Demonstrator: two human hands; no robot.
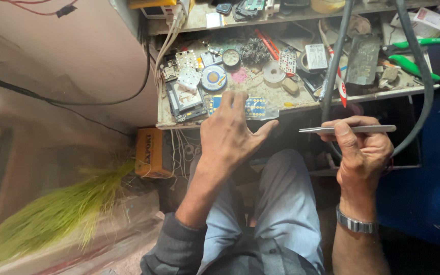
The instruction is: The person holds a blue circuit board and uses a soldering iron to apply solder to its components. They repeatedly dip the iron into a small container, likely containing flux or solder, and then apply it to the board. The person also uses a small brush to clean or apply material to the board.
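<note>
Right hand [365,153] is clamped on a pair of metal tweezers [350,129], held level with the tips pointing left toward the work zone; thumb on top, fingers wrapped under, so the tool is parked ready rather than pinching anything, and nothing is seen at the tips. Left hand [230,135] is raised over the near edge of the table [281,104], fingers spread and loosely curled, empty; fingertips hover just above a small blue circuit board [253,107] lying flat at the front edge, likely kept there for reach. Whether the fingertips touch the board cannot be told. Just beside it, to the left, an opened phone [185,101] is laid face down with its internals exposed, and a round blue tin [213,77] sits behind it. Tape rolls [273,71] and loose parts are scattered mid-table; green-handled pliers [413,66] are pushed to the far right, well apart from the hands. A grey cable loop [426,91] hangs past the right hand. A green broom [52,214] lies on the floor at left, near an orange box [148,153].
</note>
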